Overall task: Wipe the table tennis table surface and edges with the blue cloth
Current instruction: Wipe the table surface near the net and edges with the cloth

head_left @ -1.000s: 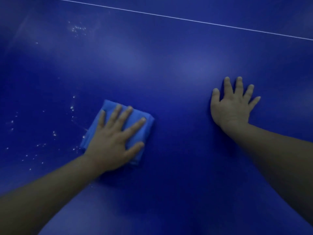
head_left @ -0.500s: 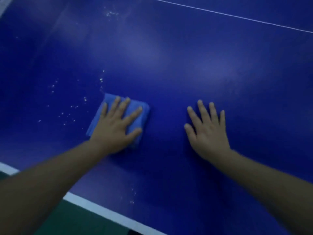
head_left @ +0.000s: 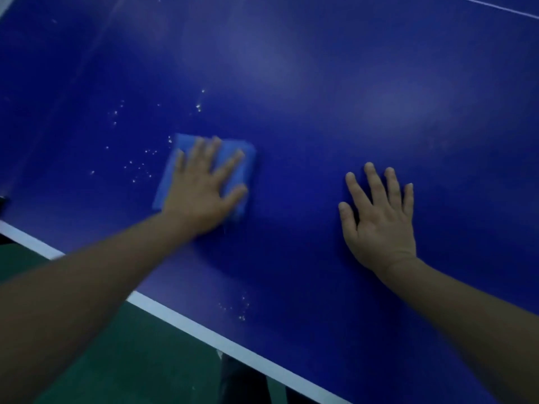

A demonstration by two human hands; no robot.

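Note:
A dark blue table tennis table [head_left: 306, 83] fills most of the head view. A folded light blue cloth [head_left: 233, 153] lies on it left of centre. My left hand [head_left: 204, 188] presses flat on the cloth with fingers spread and straight. My right hand [head_left: 379, 220] rests flat on the bare surface to the right, fingers straight, holding nothing. White specks [head_left: 140, 167] dot the surface left of the cloth, and a few more specks [head_left: 242, 310] lie near the white front edge stripe [head_left: 204, 333].
The table's white-lined front edge runs diagonally from the left down to the bottom centre. Green floor [head_left: 131, 360] shows below it. A dark leg or support [head_left: 242, 383] stands under the edge. A thin white line [head_left: 501, 7] crosses the far top right.
The view has pulled back toward the table's front edge, which now shows with the floor. My left hand and the cloth have slid nearer that edge. My right hand has moved back with it.

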